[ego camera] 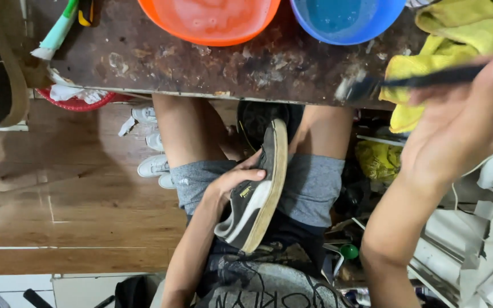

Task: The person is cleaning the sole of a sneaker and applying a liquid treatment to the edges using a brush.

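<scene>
The right hand is pinching a dark brush beside the table; below the table, the left hand is gripping a shoe.

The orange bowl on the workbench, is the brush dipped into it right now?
No, the brush is held in the right hand in the air off to the side, apart from the orange bowl.

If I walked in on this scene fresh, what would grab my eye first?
Probably the dark sneaker with its worn tan sole, gripped by the left hand over the person's lap. Next, the right hand raised at the right with a dark brush, and the orange bowl and blue bowl on the stained bench.
</scene>
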